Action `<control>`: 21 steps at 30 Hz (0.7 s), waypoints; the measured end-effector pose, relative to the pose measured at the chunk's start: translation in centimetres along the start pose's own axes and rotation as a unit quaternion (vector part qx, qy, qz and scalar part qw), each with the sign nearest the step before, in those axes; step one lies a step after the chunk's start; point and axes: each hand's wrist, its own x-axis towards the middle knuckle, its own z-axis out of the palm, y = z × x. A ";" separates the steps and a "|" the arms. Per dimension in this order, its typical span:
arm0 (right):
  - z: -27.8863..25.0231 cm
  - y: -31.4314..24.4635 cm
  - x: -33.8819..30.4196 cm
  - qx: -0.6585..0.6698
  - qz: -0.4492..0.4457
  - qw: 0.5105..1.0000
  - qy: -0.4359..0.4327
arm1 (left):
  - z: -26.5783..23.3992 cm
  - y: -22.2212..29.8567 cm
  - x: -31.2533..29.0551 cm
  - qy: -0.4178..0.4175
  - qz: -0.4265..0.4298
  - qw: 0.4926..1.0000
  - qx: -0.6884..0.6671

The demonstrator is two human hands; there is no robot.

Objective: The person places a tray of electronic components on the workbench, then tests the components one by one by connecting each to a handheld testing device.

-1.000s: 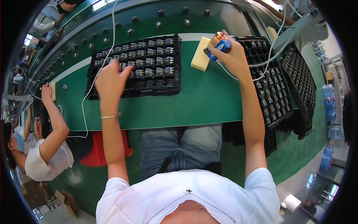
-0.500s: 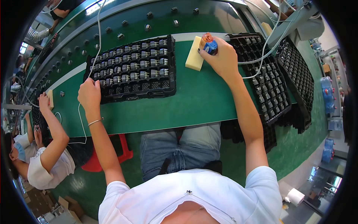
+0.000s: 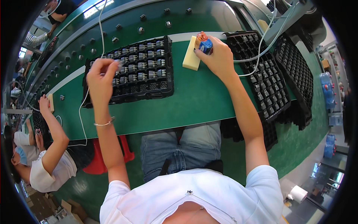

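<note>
My left hand (image 3: 100, 80) is closed in a pinch above the left side of a black compartment tray (image 3: 168, 76). Something small, greyish and blurred shows at its fingertips, too unclear to name. Rows of small cylindrical metal parts with pins (image 3: 142, 76) fill most of the tray, while its nearest row of pockets shows bare. My right hand (image 3: 220, 56) is wrapped round a small blue object with an orange top (image 3: 205, 45), whose kind I cannot make out. That object is upright beside a pale yellow foam block (image 3: 191, 59).
Beyond the tray, more metal parts (image 3: 140, 30) stand spaced out on a green conveyor. Other black trays (image 3: 268, 87) are stacked at right, crossed by white cables (image 3: 257, 56). A masked co-worker (image 3: 52, 168) sits at left. A thin white cord (image 3: 82, 123) hangs near my left arm.
My left hand has lifted from the tray's left edge and moved right and away from me, over the parts. My right hand, still holding the blue object, has shifted slightly left in view.
</note>
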 end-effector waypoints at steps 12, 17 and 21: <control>0.1 0.2 0.0 0.000 -0.005 1.000 -0.003 | 10.4 1.2 2.3 -0.165 -0.131 0.912 -0.352; -0.1 0.4 0.0 -0.011 0.002 1.000 -0.016 | 11.3 0.4 1.2 -0.150 -0.186 0.888 -0.392; 0.0 0.4 0.0 -0.005 -0.001 1.000 -0.010 | 11.2 0.1 1.4 -0.140 -0.214 0.870 -0.420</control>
